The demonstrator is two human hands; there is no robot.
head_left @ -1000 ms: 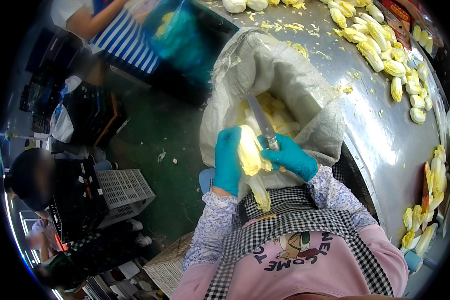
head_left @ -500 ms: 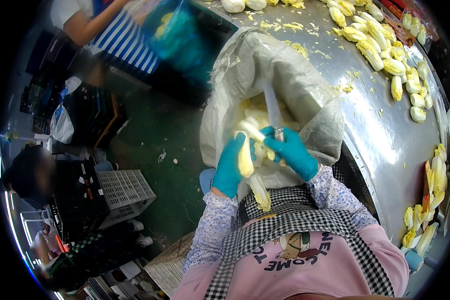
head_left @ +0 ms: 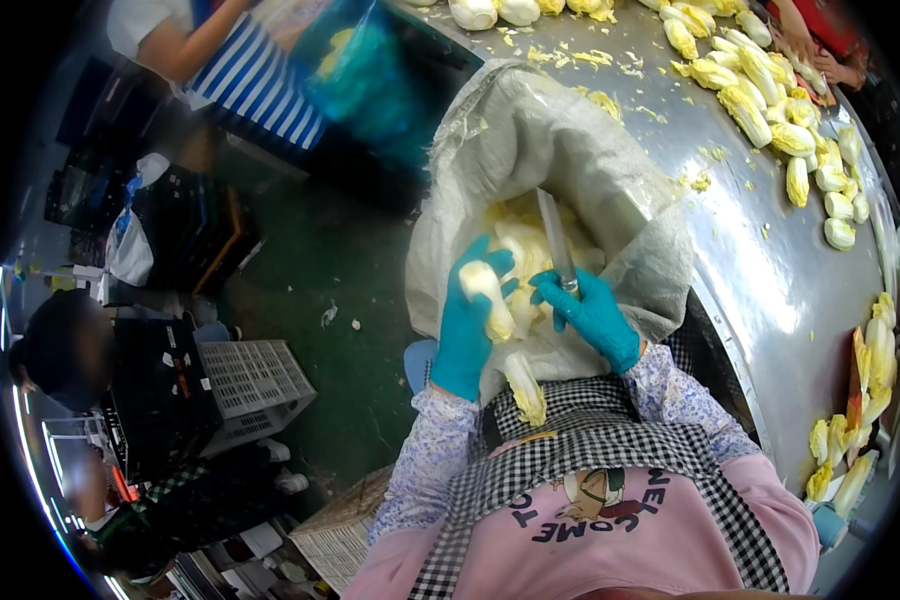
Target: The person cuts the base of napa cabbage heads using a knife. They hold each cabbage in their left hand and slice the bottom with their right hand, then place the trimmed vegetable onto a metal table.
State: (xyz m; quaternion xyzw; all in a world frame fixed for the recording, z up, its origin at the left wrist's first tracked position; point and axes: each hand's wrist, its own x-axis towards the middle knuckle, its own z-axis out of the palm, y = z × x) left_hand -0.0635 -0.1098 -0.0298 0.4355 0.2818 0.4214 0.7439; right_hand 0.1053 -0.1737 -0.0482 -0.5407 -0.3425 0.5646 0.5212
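My left hand (head_left: 460,340), in a teal glove, holds a small napa cabbage (head_left: 497,315) with its pale base tipped up. A knife (head_left: 556,240) is in my gloved right hand (head_left: 598,322), its blade pointing away from me over an open whitish woven sack (head_left: 650,225). Blade and cabbage are apart. Pale yellow leaves and trimmings (head_left: 518,235) lie inside the sack, below both hands. Another slim yellow cabbage piece (head_left: 526,390) rests on the sack's near edge, against my checked apron (head_left: 590,405).
A metal table (head_left: 735,290) curves along the right, with a pile of small cabbages (head_left: 755,85) and scattered leaf scraps. One person's hands (head_left: 840,68) reach in beyond the pile. Dark crates (head_left: 160,400) and a white crate (head_left: 260,375) stand left. Someone in a striped apron (head_left: 260,90) is at upper left.
My hands have moved apart. A pale piece between them is no longer there, and the cabbage's base has tipped up. The knife has shifted slightly. Another person's hands have appeared at upper right.
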